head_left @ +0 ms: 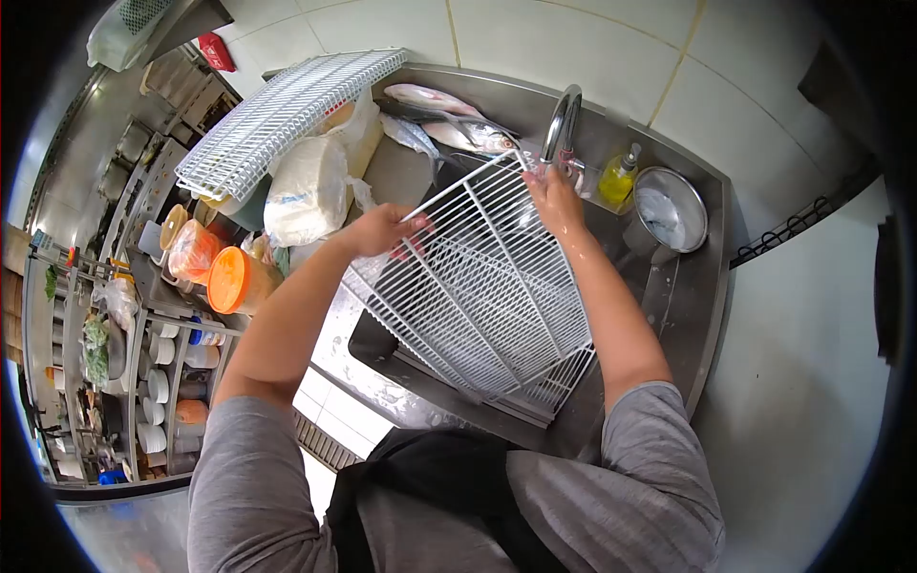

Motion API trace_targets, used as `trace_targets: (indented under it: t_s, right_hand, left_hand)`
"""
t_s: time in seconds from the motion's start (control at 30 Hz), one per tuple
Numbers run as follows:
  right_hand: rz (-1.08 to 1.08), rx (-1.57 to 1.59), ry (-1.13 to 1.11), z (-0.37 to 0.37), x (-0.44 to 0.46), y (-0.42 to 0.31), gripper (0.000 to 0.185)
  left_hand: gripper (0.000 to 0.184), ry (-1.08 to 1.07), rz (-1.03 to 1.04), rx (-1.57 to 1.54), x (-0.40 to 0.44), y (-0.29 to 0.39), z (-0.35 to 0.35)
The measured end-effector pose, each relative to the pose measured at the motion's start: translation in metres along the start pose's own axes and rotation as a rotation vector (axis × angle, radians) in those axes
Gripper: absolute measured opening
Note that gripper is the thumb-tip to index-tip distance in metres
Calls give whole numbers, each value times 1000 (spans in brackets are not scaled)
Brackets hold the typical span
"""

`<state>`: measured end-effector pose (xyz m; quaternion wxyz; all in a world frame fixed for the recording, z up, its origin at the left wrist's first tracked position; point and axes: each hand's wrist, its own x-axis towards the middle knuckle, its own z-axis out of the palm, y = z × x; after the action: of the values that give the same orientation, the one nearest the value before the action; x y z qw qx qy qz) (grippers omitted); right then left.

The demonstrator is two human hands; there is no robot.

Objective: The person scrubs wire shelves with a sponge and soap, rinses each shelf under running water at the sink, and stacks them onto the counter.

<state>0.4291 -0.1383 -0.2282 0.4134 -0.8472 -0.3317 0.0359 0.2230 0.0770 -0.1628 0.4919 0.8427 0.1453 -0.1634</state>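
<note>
Head view: left hand (382, 232) and right hand (557, 202), each grip closed on one white wire rack (482, 277) over the sink (377, 346).

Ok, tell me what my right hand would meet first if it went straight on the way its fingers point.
Most likely the faucet: its spout looks just beyond the fingertips of the right hand, though depth there is hard to judge.

We see a steel sink counter (690, 286). Around its basin (371, 336), we find several fish (470, 137) at twelve o'clock, a bottle of yellow liquid (617, 181) between one and two, and a metal bowl (702, 205) at two (we can't identify its contents).
</note>
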Motion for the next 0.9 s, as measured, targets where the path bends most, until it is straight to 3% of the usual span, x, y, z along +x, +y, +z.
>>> trace_targets:
  t_s: [0.03, 0.13, 0.17, 0.23, 0.27, 0.3, 0.37, 0.4, 0.47, 0.5, 0.57, 0.6, 0.63, 0.7, 0.73, 0.83, 0.9]
  right_hand:
    - [27, 46, -132, 10, 7, 9, 47]
    - [-292, 90, 118, 17, -2, -10, 35]
    - [-283, 91, 120, 17, -1, -14, 35]
    - [-541, 332, 138, 17, 2, -14, 37]
    - [-361, 450, -14, 27, 4, -1, 38]
    - [-57, 450, -328, 6, 0, -15, 35]
    - [31, 480, -419, -7, -3, -28, 33]
    - [30, 482, -412, -5, 0, -28, 33]
    - [185, 897, -501, 4, 6, -23, 29]
    - [186, 900, -499, 8, 9, -17, 29]
    - [348, 1356, -342, 15, 17, -1, 23]
    - [476, 1266, -199, 16, 19, -7, 20]
    - [475, 1269, -194, 12, 18, -9, 20]
    - [346, 1409, -560, -6, 15, -14, 24]
    - [364, 1432, -619, -14, 15, -18, 24]
    - [352, 1203, -531, -13, 20, -16, 25]
    - [343, 1222, -637, -23, 18, -18, 24]
  left_hand:
    - [32, 16, -3, -8, -7, -2, 3]
    - [29, 100, 25, -56, -35, 3, 14]
    - [28, 154, 13, -61, -48, 11, 16]
    - [26, 177, 16, -26, -68, 17, 22]
    - [25, 212, -21, -55, -78, 23, 25]
    - [25, 249, -57, -81, -86, 26, 26]
    - [25, 239, -50, -78, -99, 24, 24]
    - [25, 256, -46, -86, -104, 24, 22]
    - [25, 266, -21, -72, -110, 22, 15]
    - [25, 264, -21, -69, -112, 22, 10]
    - [28, 281, -76, -42, -117, 28, -1]
    - [27, 273, -144, -17, -122, 41, -4]
    - [27, 270, -143, -12, -123, 40, -7]
    - [27, 311, -106, 55, -124, 38, -16]
    - [27, 293, -142, 70, -126, 41, -20]
    - [28, 324, -112, 48, -127, 40, -21]
    - [28, 295, -116, 73, -128, 41, -23]
